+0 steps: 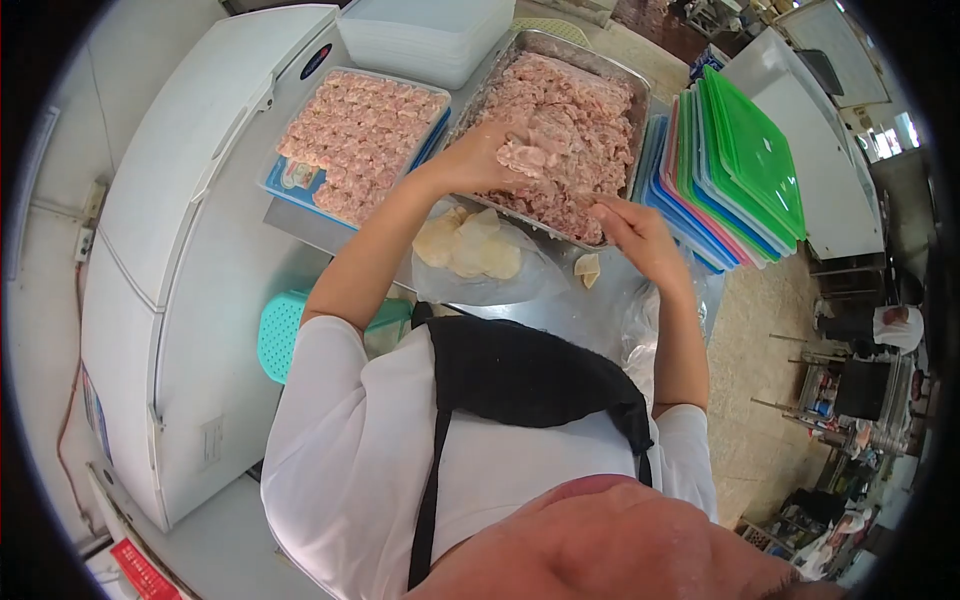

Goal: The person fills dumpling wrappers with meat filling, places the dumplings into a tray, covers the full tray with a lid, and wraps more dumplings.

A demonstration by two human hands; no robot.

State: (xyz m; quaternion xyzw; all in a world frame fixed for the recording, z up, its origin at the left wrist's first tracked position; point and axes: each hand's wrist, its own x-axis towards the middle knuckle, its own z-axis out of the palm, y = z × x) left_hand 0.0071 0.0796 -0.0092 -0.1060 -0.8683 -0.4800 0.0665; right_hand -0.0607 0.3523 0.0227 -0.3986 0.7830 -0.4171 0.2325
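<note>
A deep metal tray (640, 95) full of pink minced meat (560, 90) stands in front of me. My left hand (485, 158) is over its left side, fingers closed around a lump of the meat and partly hidden by it. At the tray's near right corner is my right hand (640, 235), thumb and fingers pinched together; what is between them is too small to make out. Below the tray lies a plastic bag (510, 285) with pale round dough wrappers (470, 245). A loose folded wrapper (588, 268) lies on the metal table (570, 305).
To the left, a plastic tray (268, 180) holds rows of meat dumplings (360, 130), with a gap at its lower left corner. Stacked clear containers (425, 45) stand behind. Coloured lids (750, 150) are piled at right. A white chest freezer (210, 200) borders the left side.
</note>
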